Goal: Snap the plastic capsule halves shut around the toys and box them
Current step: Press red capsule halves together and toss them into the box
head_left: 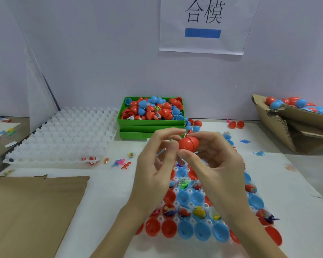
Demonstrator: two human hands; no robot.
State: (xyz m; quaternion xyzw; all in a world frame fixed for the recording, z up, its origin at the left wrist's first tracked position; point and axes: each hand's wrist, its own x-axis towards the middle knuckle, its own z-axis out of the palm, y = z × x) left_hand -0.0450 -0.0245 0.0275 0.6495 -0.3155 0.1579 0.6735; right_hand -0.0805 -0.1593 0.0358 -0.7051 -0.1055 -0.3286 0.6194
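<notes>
Right under the hands, the tray point(209, 232) has plenty of open halves left, some holding toys. Right hand point(215, 164) pinches a closed red capsule point(189, 143); left hand point(155, 164) touches its end, fingers loosely curled. Farther right, the cardboard box point(280, 123) already holds finished capsules.

Two hands point(153, 164) point(218, 164), one closed red capsule point(189, 143), two cardboard boxes point(295, 127) point(32, 211) — one paper sign point(203, 25).
</notes>
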